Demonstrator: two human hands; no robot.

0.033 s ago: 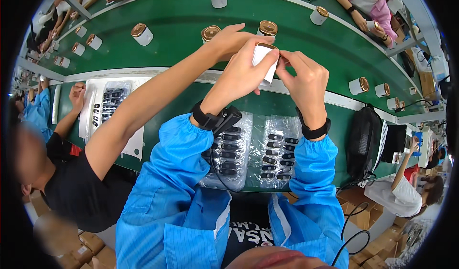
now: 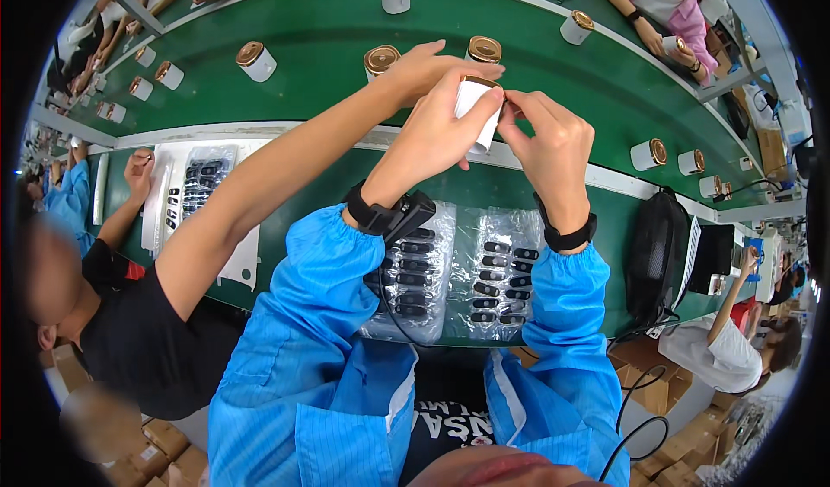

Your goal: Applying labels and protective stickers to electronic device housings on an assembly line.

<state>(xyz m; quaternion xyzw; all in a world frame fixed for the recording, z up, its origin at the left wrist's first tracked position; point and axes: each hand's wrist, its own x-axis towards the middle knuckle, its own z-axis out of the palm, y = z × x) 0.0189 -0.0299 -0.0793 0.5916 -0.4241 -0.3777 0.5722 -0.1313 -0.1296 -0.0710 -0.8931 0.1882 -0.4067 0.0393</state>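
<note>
My left hand [image 2: 437, 137] grips a small white jar with a gold lid [image 2: 475, 115], held up over the near edge of the green belt [image 2: 328, 63]. My right hand [image 2: 549, 145] pinches the jar's right side with its fingertips at the lid. Both wrists wear black bands below blue sleeves. A co-worker's bare arm [image 2: 259, 184] reaches in from the left, its hand [image 2: 424, 65] just above my left hand and next to a jar [image 2: 380, 59] on the belt. Beneath my forearms lie two clear plastic trays of small black parts [image 2: 506, 271].
Several more white jars with gold lids stand spread along the belt, such as one [image 2: 255, 60] at the left and one [image 2: 647, 154] at the right. Another parts tray [image 2: 194, 189] lies in front of the co-worker. A black bag [image 2: 659, 249] sits at the right. Cardboard boxes [image 2: 657, 392] stand below.
</note>
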